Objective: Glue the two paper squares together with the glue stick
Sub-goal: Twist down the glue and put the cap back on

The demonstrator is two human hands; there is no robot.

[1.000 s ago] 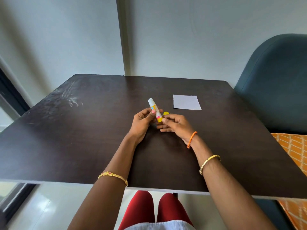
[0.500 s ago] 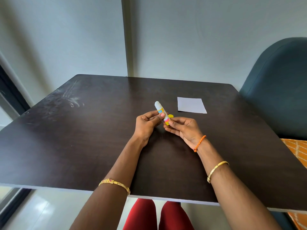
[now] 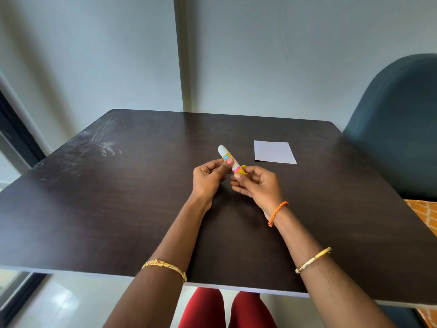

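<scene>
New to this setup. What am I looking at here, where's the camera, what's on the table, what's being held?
No machine here: a person works with bare hands. The single picture comes from a wide-angle camera worn on the head, looking forward and down. Both hands hold one glue stick above a dark table: the left hand grips its barrel, the right hand pinches its yellow bottom end. The white end points up and away. One sheet of white paper lies flat on the table beyond the right hand; whether a second sheet lies under it cannot be told. A dark chair stands to the right.
</scene>
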